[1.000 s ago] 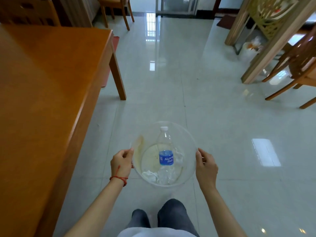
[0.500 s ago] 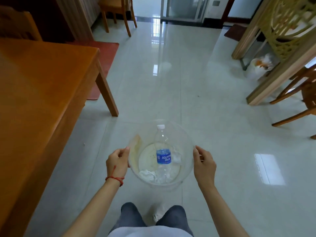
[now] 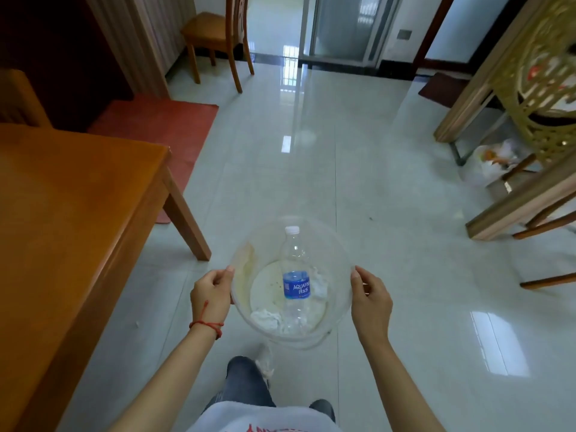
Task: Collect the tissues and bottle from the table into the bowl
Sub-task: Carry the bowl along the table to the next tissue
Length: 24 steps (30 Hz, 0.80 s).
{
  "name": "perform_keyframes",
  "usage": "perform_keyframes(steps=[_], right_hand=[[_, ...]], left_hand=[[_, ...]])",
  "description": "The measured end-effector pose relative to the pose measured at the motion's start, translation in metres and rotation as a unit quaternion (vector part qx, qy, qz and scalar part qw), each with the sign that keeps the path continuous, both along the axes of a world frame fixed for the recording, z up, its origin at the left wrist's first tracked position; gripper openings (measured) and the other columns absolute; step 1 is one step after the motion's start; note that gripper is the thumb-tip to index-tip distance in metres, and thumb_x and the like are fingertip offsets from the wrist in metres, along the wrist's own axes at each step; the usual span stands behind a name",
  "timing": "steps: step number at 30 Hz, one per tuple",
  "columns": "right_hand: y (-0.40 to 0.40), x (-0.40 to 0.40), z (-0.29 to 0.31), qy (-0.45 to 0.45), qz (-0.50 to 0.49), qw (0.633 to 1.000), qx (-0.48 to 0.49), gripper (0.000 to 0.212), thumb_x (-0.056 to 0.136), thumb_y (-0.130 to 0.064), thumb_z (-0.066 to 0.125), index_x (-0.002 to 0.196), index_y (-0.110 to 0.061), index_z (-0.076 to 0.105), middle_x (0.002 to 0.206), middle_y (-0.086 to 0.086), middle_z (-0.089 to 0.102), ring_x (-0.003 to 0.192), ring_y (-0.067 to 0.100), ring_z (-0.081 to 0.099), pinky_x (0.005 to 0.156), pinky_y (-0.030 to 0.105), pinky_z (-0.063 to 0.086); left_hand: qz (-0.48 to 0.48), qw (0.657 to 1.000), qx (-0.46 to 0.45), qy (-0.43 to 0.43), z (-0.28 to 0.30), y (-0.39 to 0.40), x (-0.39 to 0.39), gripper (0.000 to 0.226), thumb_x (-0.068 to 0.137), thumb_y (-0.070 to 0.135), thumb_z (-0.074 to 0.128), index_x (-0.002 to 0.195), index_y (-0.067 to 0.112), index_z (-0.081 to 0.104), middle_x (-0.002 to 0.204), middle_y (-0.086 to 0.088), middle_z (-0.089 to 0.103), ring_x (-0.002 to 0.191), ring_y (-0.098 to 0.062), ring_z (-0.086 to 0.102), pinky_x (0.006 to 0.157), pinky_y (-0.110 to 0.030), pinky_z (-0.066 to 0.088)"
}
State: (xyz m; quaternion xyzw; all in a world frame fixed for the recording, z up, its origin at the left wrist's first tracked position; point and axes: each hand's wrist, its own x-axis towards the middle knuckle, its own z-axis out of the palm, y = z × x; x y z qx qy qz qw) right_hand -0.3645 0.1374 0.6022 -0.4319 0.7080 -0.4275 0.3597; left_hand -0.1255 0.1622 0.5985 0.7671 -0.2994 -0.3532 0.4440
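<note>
I carry a clear plastic bowl (image 3: 338, 260) in front of me over the tiled floor. My left hand (image 3: 210, 294) grips its left rim and my right hand (image 3: 371, 299) grips its right rim. Inside the bowl lies a clear water bottle (image 3: 294, 275) with a blue label and a white cap, its cap pointing away from me. Crumpled white tissues (image 3: 265, 318) lie around the bottle at the bottom of the bowl. A red cord circles my left wrist.
The orange wooden table (image 3: 62, 229) stands on my left, its leg (image 3: 187, 219) near the bowl. A red mat (image 3: 162, 126) and a wooden chair (image 3: 215, 39) lie beyond. At the right stand a wooden partition (image 3: 526, 188), chair legs and a white plastic bag (image 3: 492, 160).
I have walked forward along the table while holding the bowl. The table now takes up less of the view and the far chair and doorway have come closer.
</note>
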Motion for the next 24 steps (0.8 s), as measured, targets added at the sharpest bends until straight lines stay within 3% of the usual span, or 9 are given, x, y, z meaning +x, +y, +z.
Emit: perform_keyframes(steps=[4, 6, 8, 12, 15, 17, 19, 22, 24], right_hand=[[-0.074, 0.021, 0.005, 0.003, 0.006, 1.000, 0.002, 0.026, 0.090, -0.025, 0.052, 0.110, -0.012, 0.064, 0.106, 0.004, 0.064, 0.084, 0.006, 0.058, 0.069, 0.012, 0.043], [-0.109, 0.029, 0.008, 0.000, 0.006, 1.000, -0.001, 0.026, 0.090, -0.026, 0.053, 0.109, -0.013, 0.064, 0.105, 0.004, 0.064, 0.085, 0.005, 0.058, 0.071, 0.012, 0.043], [-0.144, 0.034, 0.010, -0.004, 0.007, 1.000, -0.005, 0.025, 0.090, -0.026, 0.053, 0.108, -0.013, 0.064, 0.105, 0.003, 0.064, 0.085, 0.004, 0.059, 0.072, 0.013, 0.044], [-0.223, 0.038, 0.007, -0.002, 0.028, 1.000, -0.001, 0.024, 0.090, -0.024, 0.054, 0.108, -0.012, 0.065, 0.103, 0.005, 0.063, 0.083, 0.006, 0.058, 0.071, 0.014, 0.043], [-0.289, 0.041, 0.003, -0.004, 0.051, 0.999, -0.004, 0.024, 0.090, -0.024, 0.053, 0.107, -0.012, 0.065, 0.101, 0.004, 0.062, 0.083, 0.007, 0.058, 0.073, 0.018, 0.045], [-0.333, 0.045, 0.003, -0.006, 0.070, 0.998, -0.008, 0.023, 0.090, -0.023, 0.053, 0.107, -0.012, 0.064, 0.101, 0.004, 0.062, 0.084, 0.009, 0.059, 0.076, 0.021, 0.045], [-0.376, 0.048, 0.006, -0.006, 0.085, 0.996, -0.010, 0.023, 0.090, -0.022, 0.053, 0.107, -0.011, 0.064, 0.100, 0.003, 0.061, 0.083, 0.008, 0.058, 0.073, 0.016, 0.044], [-0.434, 0.054, 0.016, -0.003, 0.108, 0.994, -0.013, 0.022, 0.090, -0.022, 0.053, 0.107, -0.012, 0.064, 0.098, 0.001, 0.060, 0.081, 0.005, 0.057, 0.069, 0.011, 0.041], [-0.471, 0.061, 0.021, 0.002, 0.128, 0.992, -0.017, 0.022, 0.090, -0.021, 0.053, 0.107, -0.012, 0.064, 0.099, 0.001, 0.060, 0.081, 0.005, 0.057, 0.070, 0.012, 0.041]], left_hand=[[-0.008, 1.000, -0.010, -0.005, 0.010, -0.076, 0.023, 0.027, 0.088, 0.029, 0.052, 0.080, 0.006, 0.064, 0.072, -0.007, 0.063, 0.067, -0.020, 0.059, 0.056, -0.022, 0.046], [-0.003, 1.000, -0.016, -0.003, 0.015, -0.112, 0.030, 0.023, 0.087, 0.028, 0.053, 0.073, 0.012, 0.062, 0.068, -0.002, 0.061, 0.065, -0.017, 0.057, 0.055, -0.021, 0.045], [0.006, 1.000, -0.022, -0.005, 0.018, -0.146, 0.032, 0.024, 0.087, 0.025, 0.055, 0.067, 0.013, 0.059, 0.063, 0.000, 0.058, 0.059, -0.014, 0.054, 0.047, -0.016, 0.044], [0.021, 1.000, -0.022, -0.004, 0.017, -0.217, 0.035, 0.026, 0.087, 0.020, 0.054, 0.072, 0.000, 0.061, 0.058, -0.004, 0.055, 0.054, -0.015, 0.051, 0.037, -0.006, 0.038], [0.045, 0.999, -0.016, 0.010, 0.006, -0.275, 0.041, 0.028, 0.086, 0.024, 0.056, 0.062, 0.010, 0.058, 0.057, -0.006, 0.057, 0.057, -0.025, 0.056, 0.041, -0.019, 0.048], [0.067, 0.998, -0.012, 0.015, 0.001, -0.312, 0.044, 0.030, 0.084, 0.027, 0.058, 0.057, 0.016, 0.056, 0.055, -0.006, 0.058, 0.056, -0.027, 0.056, 0.055, -0.035, 0.055], [0.090, 0.996, -0.004, 0.017, 0.003, -0.347, 0.047, 0.029, 0.084, 0.027, 0.059, 0.056, 0.017, 0.057, 0.055, -0.005, 0.058, 0.054, -0.025, 0.055, 0.067, -0.046, 0.057], [0.109, 0.994, -0.006, 0.017, 0.011, -0.394, 0.050, 0.027, 0.085, 0.025, 0.058, 0.060, 0.015, 0.059, 0.058, -0.003, 0.060, 0.054, -0.022, 0.057, 0.067, -0.040, 0.056], [0.119, 0.993, -0.017, 0.016, 0.015, -0.422, 0.054, 0.027, 0.086, 0.024, 0.057, 0.062, 0.012, 0.059, 0.059, -0.003, 0.059, 0.054, -0.022, 0.057, 0.059, -0.032, 0.055]])
